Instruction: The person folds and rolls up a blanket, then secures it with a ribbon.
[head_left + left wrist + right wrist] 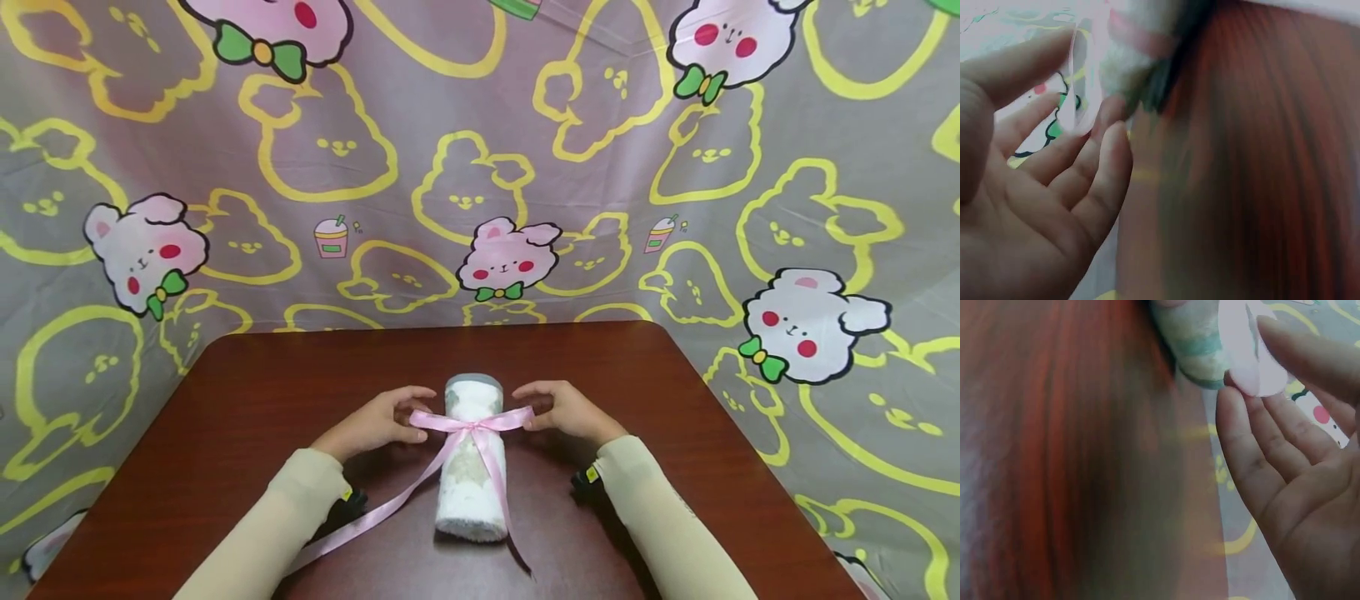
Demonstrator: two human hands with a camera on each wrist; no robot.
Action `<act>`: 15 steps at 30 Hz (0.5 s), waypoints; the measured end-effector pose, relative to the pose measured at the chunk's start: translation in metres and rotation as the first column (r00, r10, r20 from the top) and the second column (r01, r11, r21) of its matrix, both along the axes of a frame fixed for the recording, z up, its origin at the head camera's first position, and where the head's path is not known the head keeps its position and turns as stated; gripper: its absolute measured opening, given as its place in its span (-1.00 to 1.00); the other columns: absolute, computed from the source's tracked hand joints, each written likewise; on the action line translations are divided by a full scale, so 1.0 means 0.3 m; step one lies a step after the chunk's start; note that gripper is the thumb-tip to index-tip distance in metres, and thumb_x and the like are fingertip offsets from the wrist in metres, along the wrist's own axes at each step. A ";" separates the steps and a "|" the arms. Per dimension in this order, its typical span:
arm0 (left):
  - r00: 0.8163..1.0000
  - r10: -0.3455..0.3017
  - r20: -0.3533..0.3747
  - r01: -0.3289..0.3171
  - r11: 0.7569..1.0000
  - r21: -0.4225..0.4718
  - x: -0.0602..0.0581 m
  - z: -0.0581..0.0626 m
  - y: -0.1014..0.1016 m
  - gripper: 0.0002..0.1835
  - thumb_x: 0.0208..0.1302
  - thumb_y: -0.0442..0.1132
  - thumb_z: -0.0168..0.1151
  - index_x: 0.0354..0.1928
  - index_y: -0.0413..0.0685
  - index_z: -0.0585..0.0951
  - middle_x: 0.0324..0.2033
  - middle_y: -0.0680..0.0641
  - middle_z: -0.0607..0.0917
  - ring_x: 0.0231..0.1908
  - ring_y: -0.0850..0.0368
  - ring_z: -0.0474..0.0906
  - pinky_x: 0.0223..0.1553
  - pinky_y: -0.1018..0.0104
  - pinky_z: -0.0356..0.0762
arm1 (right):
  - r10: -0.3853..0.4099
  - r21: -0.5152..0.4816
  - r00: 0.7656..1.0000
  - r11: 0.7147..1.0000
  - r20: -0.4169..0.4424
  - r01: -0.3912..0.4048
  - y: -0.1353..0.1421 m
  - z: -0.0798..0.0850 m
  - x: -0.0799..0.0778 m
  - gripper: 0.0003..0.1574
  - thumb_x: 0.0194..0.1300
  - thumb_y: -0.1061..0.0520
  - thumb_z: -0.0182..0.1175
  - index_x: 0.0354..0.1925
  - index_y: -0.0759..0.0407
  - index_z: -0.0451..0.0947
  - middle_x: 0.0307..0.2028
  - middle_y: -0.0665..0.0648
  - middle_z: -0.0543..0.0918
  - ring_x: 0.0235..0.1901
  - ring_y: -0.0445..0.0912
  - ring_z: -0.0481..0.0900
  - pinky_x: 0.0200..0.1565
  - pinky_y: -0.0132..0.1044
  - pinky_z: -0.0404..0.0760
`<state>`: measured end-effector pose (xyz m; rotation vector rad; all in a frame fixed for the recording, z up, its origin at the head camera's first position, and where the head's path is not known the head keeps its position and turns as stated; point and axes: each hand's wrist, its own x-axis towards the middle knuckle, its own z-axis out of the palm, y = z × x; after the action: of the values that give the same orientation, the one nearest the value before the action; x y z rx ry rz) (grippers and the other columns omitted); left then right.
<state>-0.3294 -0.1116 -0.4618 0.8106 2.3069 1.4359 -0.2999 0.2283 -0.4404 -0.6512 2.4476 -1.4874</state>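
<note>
A rolled towel (467, 500), white with greyish patches and a grey far end, lies lengthwise on the table. Pink ribbon (474, 427) is tied round it in a bow, with a loop to each side. My left hand (381, 422) is beside the left loop, thumb and fingers spread apart. On the other side, the right hand (572, 412) has its fingertips at the right loop, fingers gently bent. In the left wrist view the loop hangs between thumb and fingers (1110, 162); the right wrist view shows a similar gap. Exact contact with the ribbon is unclear.
One long ribbon tail runs toward the left forearm, and a shorter one hangs by the towel's near end. The dark red-brown wooden table (300, 367) has rounded far corners. A patterned cloth (420, 208) with cartoon rabbits surrounds it.
</note>
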 end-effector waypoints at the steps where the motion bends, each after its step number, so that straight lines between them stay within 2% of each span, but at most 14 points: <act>1: 1.000 -0.017 -0.015 0.017 1.000 -0.026 0.001 0.001 -0.001 -0.45 -0.05 -0.29 0.37 0.06 -0.01 0.44 -0.26 -0.06 0.58 -0.39 -0.01 0.52 -0.46 0.16 0.51 | 0.005 0.022 1.000 1.000 -0.006 -0.005 0.004 -0.012 -0.002 -0.47 -0.09 0.35 0.35 -0.06 0.18 0.51 -0.10 0.19 0.55 -0.19 -0.02 0.53 -0.28 -0.20 0.55; 4: 0.997 -0.020 -0.077 0.015 0.997 -0.072 -0.001 -0.003 0.001 -0.65 -0.02 -0.35 0.33 -0.14 0.01 0.50 -0.37 -0.07 0.55 -0.50 -0.02 0.52 -0.56 0.16 0.50 | 0.037 0.114 0.998 0.993 -0.056 -0.031 0.008 -0.045 -0.015 -0.54 -0.13 0.29 0.39 -0.17 0.08 0.57 -0.19 0.01 0.57 -0.25 -0.08 0.51 -0.28 -0.23 0.53; 7: 0.992 0.029 -0.123 -0.037 0.997 -0.068 -0.007 -0.007 0.010 -0.80 0.03 -0.39 0.27 -0.35 0.01 0.49 -0.51 -0.07 0.54 -0.59 -0.01 0.52 -0.63 0.16 0.50 | 0.081 0.205 0.992 0.977 -0.097 -0.060 0.005 -0.066 -0.031 -0.62 -0.13 0.18 0.41 -0.26 -0.05 0.59 -0.27 -0.08 0.55 -0.31 -0.12 0.48 -0.32 -0.28 0.52; 9: 0.981 0.062 -0.184 -0.076 0.995 -0.071 -0.015 -0.004 0.020 -0.81 0.03 -0.44 0.23 -0.41 0.00 0.47 -0.56 -0.03 0.54 -0.60 0.05 0.51 -0.62 0.21 0.49 | 0.089 0.257 0.989 0.965 -0.116 -0.057 -0.002 -0.065 -0.038 -0.67 -0.12 0.13 0.41 -0.30 -0.09 0.60 -0.33 -0.10 0.55 -0.37 -0.11 0.47 -0.38 -0.29 0.51; 12: 0.955 0.121 -0.271 -0.147 0.986 -0.079 -0.025 0.012 0.043 -0.79 -0.01 -0.49 0.19 -0.44 -0.02 0.46 -0.60 0.02 0.55 -0.58 0.14 0.50 -0.58 0.30 0.48 | 0.082 0.332 0.978 0.943 -0.193 -0.013 -0.016 -0.056 -0.050 -0.69 -0.09 0.11 0.39 -0.28 -0.12 0.62 -0.34 -0.15 0.55 -0.35 -0.16 0.46 -0.36 -0.32 0.48; 15: 0.934 0.194 -0.300 -0.216 0.976 -0.040 -0.035 0.031 0.071 -0.78 0.01 -0.50 0.15 -0.42 0.00 0.45 -0.56 0.01 0.55 -0.55 0.15 0.52 -0.55 0.33 0.49 | 0.048 0.361 0.962 0.931 -0.267 0.054 -0.037 -0.035 -0.054 -0.63 -0.06 0.16 0.36 -0.18 -0.07 0.61 -0.24 -0.16 0.55 -0.28 -0.22 0.45 -0.31 -0.36 0.48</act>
<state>-0.3399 -0.0901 -0.4527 0.8311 2.7237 1.3818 -0.3162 0.2173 -0.4509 -0.8143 2.8262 -0.9464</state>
